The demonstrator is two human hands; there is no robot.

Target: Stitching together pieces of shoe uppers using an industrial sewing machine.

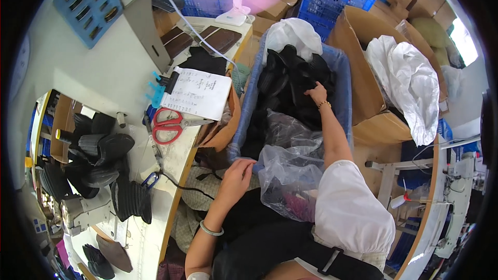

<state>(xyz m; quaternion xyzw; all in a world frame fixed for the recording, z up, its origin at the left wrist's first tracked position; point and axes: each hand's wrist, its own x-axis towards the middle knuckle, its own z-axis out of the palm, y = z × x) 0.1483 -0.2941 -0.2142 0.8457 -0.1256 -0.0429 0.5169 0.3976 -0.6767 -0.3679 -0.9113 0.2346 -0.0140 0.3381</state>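
A blue plastic bin [342, 80] stands before me, heaped with soft black pieces [290, 80], some ribbed; their exact kind I cannot make out. My right hand [317, 95] reaches over the heap from the right, fingers partly apart at the black pieces, with nothing visibly lifted. At the bin's near left corner is my left hand [238, 176], its fingers bent and pressed together; whatever they hold is hidden. Clear plastic sheeting [290, 168] spills over the near side of the bin, and a white bag [295, 36] bulges at its far end.
On the left, a white table [179, 163] bears red-handled scissors [167, 126], a clipboard with paper [199, 93] and a pile of ribbed black pieces [104, 150] by a sewing machine [83, 215]. A pink fan [236, 0] stands behind. Right: an open cardboard box [358, 57] with white sheeting [407, 83].
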